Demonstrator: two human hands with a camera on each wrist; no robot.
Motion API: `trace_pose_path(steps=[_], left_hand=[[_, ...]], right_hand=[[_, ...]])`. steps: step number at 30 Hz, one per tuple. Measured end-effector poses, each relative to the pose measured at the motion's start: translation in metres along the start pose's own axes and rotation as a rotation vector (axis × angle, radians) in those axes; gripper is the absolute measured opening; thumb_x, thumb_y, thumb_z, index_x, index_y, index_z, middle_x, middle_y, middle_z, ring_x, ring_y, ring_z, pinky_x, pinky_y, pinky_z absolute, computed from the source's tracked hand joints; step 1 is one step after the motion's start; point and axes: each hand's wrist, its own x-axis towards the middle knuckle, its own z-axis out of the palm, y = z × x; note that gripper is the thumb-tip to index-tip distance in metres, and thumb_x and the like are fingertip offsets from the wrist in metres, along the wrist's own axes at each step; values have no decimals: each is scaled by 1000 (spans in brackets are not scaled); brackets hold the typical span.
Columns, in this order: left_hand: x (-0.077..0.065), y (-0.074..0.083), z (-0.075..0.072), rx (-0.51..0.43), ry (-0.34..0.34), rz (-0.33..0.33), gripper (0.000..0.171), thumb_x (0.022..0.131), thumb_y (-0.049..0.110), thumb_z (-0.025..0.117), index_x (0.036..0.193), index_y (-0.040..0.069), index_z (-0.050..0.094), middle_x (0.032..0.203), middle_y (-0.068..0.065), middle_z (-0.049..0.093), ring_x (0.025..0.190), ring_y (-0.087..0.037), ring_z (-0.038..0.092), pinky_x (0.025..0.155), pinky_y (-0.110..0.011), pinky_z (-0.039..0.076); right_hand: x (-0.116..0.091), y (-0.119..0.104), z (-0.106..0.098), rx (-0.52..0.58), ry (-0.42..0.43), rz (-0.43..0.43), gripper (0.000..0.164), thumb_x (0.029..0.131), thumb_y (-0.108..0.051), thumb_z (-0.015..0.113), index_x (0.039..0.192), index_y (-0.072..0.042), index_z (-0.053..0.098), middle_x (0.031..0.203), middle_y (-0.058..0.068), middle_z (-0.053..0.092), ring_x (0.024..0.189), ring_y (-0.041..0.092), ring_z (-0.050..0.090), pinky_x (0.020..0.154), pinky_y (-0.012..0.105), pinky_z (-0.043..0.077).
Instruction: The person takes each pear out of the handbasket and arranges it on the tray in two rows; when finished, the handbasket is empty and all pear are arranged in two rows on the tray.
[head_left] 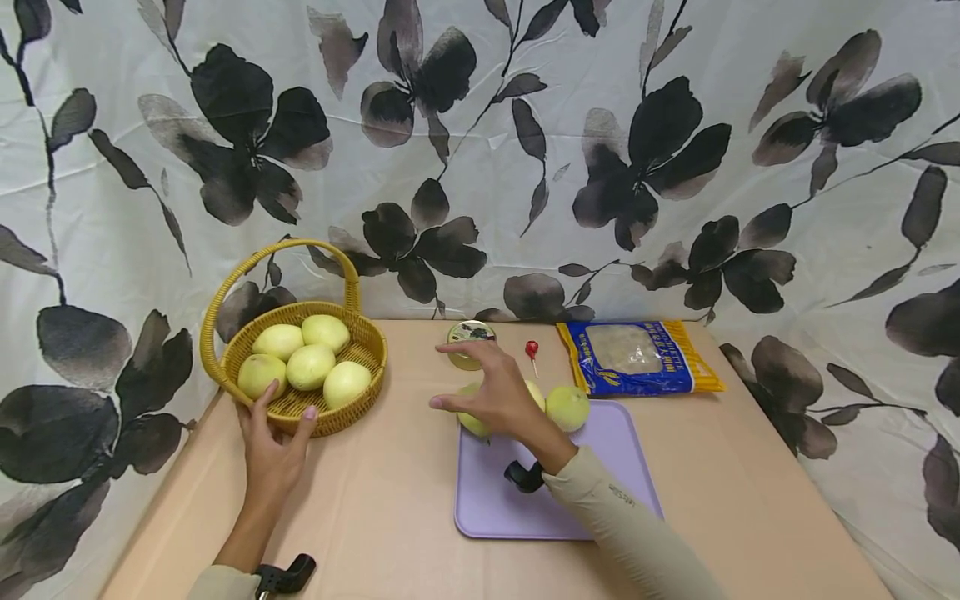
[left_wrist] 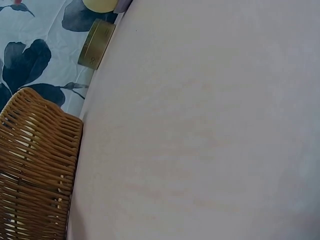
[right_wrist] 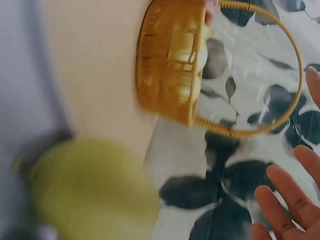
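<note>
A yellow wicker basket point(head_left: 378, 367) with a tall arched handle stands on the left side of the table, several pale yellow-green round fruits point(head_left: 311, 367) inside it. My left hand point(head_left: 273, 446) holds the basket's near rim, thumb and index finger over the edge. To the right lies a lilac tray point(head_left: 547, 512) with similar fruits point(head_left: 567, 408) at its far edge. Above these my right hand point(head_left: 495, 392) hovers, thumb and fingers spread apart, nothing between them, partly hiding the fruits. One fruit point(right_wrist: 95, 190) appears large and blurred in the right wrist view.
Behind my right hand is a round gold tin point(head_left: 471, 332), with a red lollipop point(head_left: 532, 350) beside it. A blue and yellow packet point(head_left: 637, 358) lies at the back right. A floral curtain point(head_left: 510, 167) hangs behind the table.
</note>
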Motion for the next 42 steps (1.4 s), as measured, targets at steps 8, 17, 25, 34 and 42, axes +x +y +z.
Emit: trace_pose_path(steps=[8, 17, 25, 34, 42], left_hand=[[-1, -1, 0, 1, -1, 3, 78, 105, 28, 68, 170, 30, 24, 178, 3, -20, 165, -34, 11, 129, -62, 26], [3, 1, 4, -4, -3, 18, 79, 105, 26, 69, 170, 27, 25, 177, 3, -24, 166, -28, 7, 130, -58, 26], [1, 0, 2, -7, -7, 15, 80, 105, 26, 69, 170, 26, 23, 175, 5, -28, 166, -26, 3, 131, -58, 23], [2, 0, 0, 0, -5, 10, 79, 105, 27, 68, 170, 27, 23, 176, 5, -27, 166, -29, 6, 130, -59, 25], [0, 1, 0, 8, 1, 20, 78, 105, 28, 68, 170, 25, 24, 177, 4, -21, 165, -31, 9, 129, -62, 27]], right_hand=[[31, -20, 46, 2, -58, -61, 68, 78, -40, 96, 139, -25, 70, 141, -7, 70, 137, 16, 59, 117, 41, 48], [61, -35, 85, -69, -93, -50, 66, 80, -44, 94, 138, -24, 70, 139, -7, 71, 135, 16, 62, 113, 35, 49], [84, -34, 120, -186, -184, 38, 72, 80, -52, 92, 141, -24, 68, 141, -12, 70, 133, 11, 63, 115, 37, 46], [95, -30, 147, -313, -235, 85, 72, 79, -57, 91, 140, -25, 69, 136, -11, 73, 122, 10, 67, 105, 34, 43], [98, -34, 158, -436, -281, 125, 63, 79, -61, 89, 131, -31, 70, 123, -16, 75, 117, 6, 67, 120, 39, 37]])
